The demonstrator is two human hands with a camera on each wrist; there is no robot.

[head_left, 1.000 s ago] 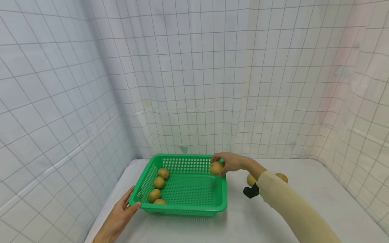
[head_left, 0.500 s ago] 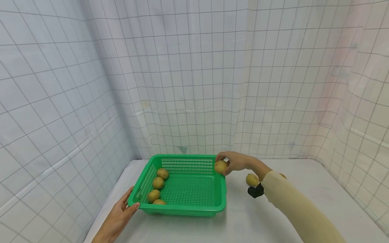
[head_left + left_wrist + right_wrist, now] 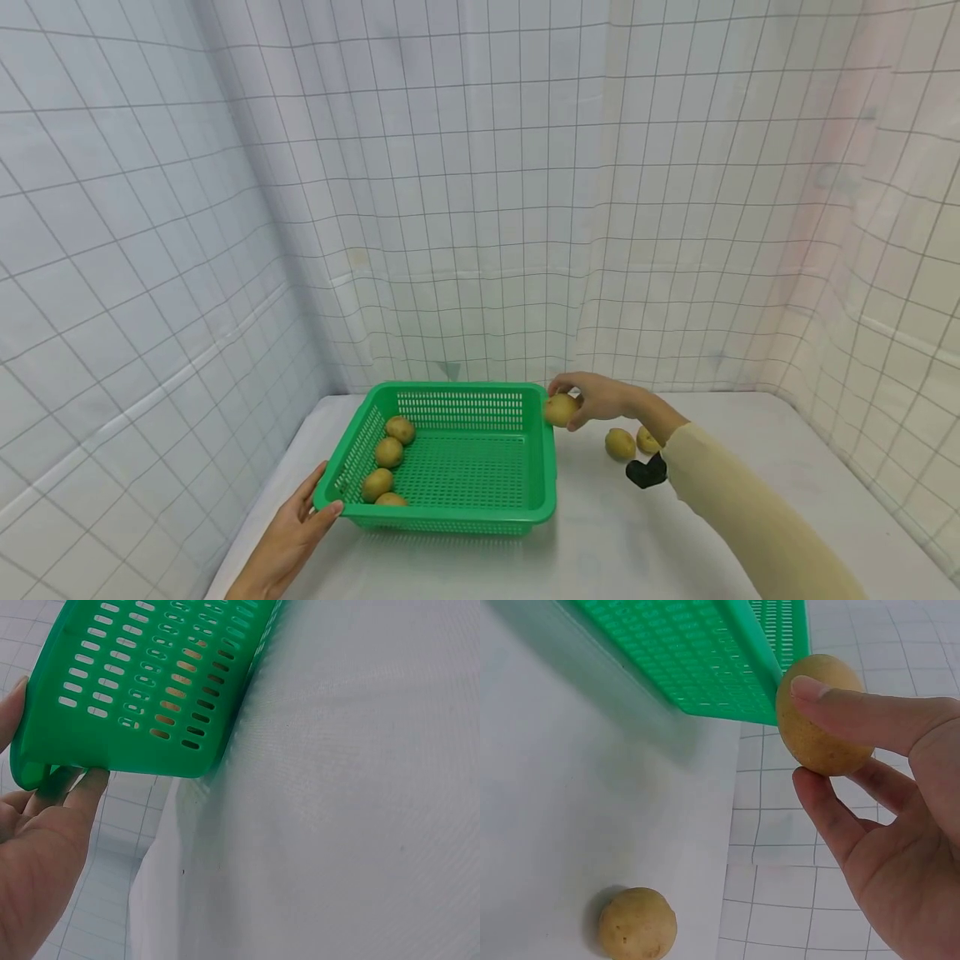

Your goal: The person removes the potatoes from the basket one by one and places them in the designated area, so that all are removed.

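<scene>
My right hand (image 3: 596,396) pinches a potato (image 3: 821,720) between thumb and fingers, level with the right rim of a green plastic basket (image 3: 480,514). In the head view this potato overlaps the basket's back right corner. At the basket's front left corner, my left hand (image 3: 288,533) grips the rim, thumb on top and fingers underneath, as the left wrist view also shows (image 3: 52,840). Several potatoes (image 3: 388,452) lie along the basket's left side. Two more potatoes, one nearer the basket (image 3: 620,444) and one beside my right forearm (image 3: 648,440), rest on the white table.
A black heart-shaped piece (image 3: 647,472) shows right by the right sleeve's cuff (image 3: 686,458). White grid-patterned sheets (image 3: 480,208) hang behind the table and on both sides. The white table surface (image 3: 600,542) extends right of the basket.
My right hand has moved right with the potato, from inside the basket's back right corner to its right rim. My left hand keeps its grip on the basket.
</scene>
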